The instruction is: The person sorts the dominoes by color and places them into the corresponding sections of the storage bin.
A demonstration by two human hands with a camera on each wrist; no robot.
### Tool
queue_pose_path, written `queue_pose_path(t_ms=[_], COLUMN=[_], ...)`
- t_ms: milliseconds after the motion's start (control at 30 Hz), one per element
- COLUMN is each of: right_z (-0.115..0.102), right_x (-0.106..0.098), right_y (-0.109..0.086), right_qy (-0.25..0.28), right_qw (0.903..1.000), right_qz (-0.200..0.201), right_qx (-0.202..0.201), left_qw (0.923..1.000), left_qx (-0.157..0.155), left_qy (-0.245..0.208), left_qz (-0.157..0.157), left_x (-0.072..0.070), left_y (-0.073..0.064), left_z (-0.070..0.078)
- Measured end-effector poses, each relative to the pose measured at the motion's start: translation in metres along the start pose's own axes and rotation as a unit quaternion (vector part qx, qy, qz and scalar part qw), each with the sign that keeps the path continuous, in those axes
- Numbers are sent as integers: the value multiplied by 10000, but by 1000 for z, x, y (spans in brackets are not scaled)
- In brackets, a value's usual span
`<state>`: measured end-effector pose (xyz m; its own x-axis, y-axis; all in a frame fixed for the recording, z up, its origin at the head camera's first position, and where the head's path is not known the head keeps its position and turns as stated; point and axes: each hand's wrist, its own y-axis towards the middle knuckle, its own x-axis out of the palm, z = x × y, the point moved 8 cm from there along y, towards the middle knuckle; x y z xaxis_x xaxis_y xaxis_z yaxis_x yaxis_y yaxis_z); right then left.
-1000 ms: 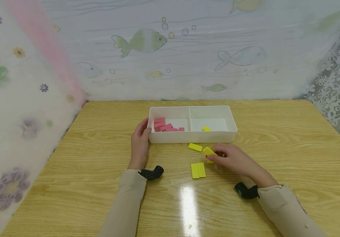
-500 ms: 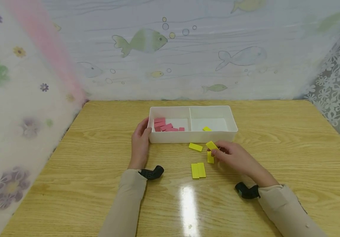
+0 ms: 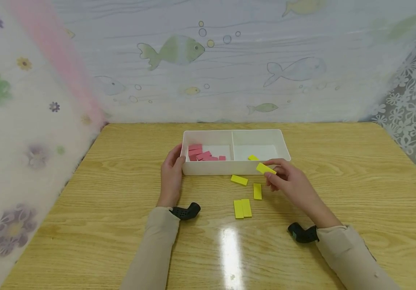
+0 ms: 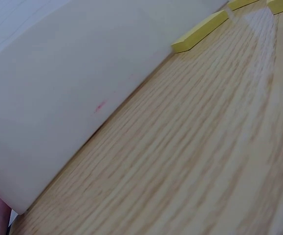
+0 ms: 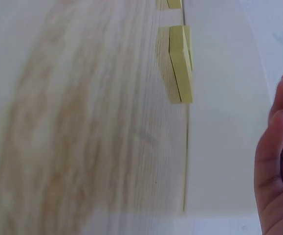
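Note:
My left hand (image 3: 171,177) grips the left end of a white two-compartment box (image 3: 208,168), its thumb at the front corner. The right hand (image 3: 293,183) pinches a flat yellow block (image 3: 266,168) between thumb and fingers, in front of the box's right compartment and near its front rim. Another yellow block (image 3: 239,180) lies on the table close to the box's front wall. Nearer to me lies a single yellow block (image 3: 257,191) and a touching yellow pair (image 3: 242,209). In the right wrist view the curled fingers (image 5: 273,156) show at the right edge; the held block is hidden there.
Several pink blocks (image 3: 203,155) lie in the box's left compartment, and a yellow block (image 3: 253,157) shows in the right one. A divider (image 3: 232,146) separates them. The wooden table (image 3: 95,209) ends at a fish-patterned backdrop (image 3: 179,96).
My right hand has lifted the yellow block up and right, away from the block beneath it, to the box's front rim. The left hand stays on the box.

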<state>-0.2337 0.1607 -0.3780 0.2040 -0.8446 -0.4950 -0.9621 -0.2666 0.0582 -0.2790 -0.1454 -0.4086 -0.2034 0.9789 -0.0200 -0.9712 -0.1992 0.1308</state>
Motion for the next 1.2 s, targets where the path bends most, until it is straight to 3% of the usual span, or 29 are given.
queue_pose_path(t_ms=[200, 500, 867, 1100, 1200], right_z=[0, -2, 0, -22, -20], right_x=[-3, -6, 8, 9, 9], right_y=[1, 0, 1, -5, -5], right_qy=[568, 166, 566, 364, 182], right_qw=[9983, 9994, 9977, 9985, 9989], right_qz=[102, 268, -332, -377, -365], right_qx=[120, -104, -168, -141, -217], left_qw=[10000, 9999, 10000, 10000, 10000], left_qx=[-29, -53, -31, -9, -19], left_qy=[-28, -114, -30, 4, 30], left_qz=[-11, -89, -23, 3, -23], left_x=[0, 0, 0, 0, 0], left_y=[0, 0, 0, 0, 0], left_z=[0, -1, 0, 0, 0])
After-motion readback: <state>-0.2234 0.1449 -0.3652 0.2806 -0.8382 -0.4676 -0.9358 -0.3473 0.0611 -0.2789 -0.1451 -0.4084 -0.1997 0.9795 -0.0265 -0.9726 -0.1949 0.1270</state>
